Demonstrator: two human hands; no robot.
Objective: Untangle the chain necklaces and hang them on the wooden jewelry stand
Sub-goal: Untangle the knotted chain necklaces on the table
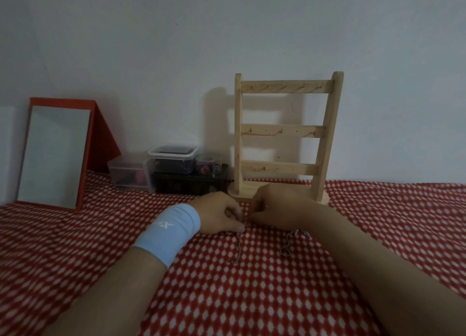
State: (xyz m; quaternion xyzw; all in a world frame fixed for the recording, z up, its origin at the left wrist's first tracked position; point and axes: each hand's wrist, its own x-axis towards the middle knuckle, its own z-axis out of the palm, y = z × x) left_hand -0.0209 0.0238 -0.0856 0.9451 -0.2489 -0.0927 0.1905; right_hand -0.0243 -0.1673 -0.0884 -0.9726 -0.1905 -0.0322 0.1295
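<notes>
Thin silver chain necklaces (238, 245) lie tangled on the red-and-white patterned cloth (252, 292), mostly hidden under my hands. My left hand (219, 213), with a light blue wristband, pinches the chain at its fingertips. My right hand (274, 207) faces it, fingers curled, pinching the chain beside the left fingertips. One strand trails toward me below the left hand. Another strand with a ring end (286, 250) lies under my right wrist. The wooden jewelry stand (285, 134) stands upright just behind my hands; its three hook rails are bare.
A red-framed mirror (55, 156) leans against the wall at the back left. Several clear plastic boxes (174, 169) holding small items are stacked left of the stand. A white wall runs directly behind everything.
</notes>
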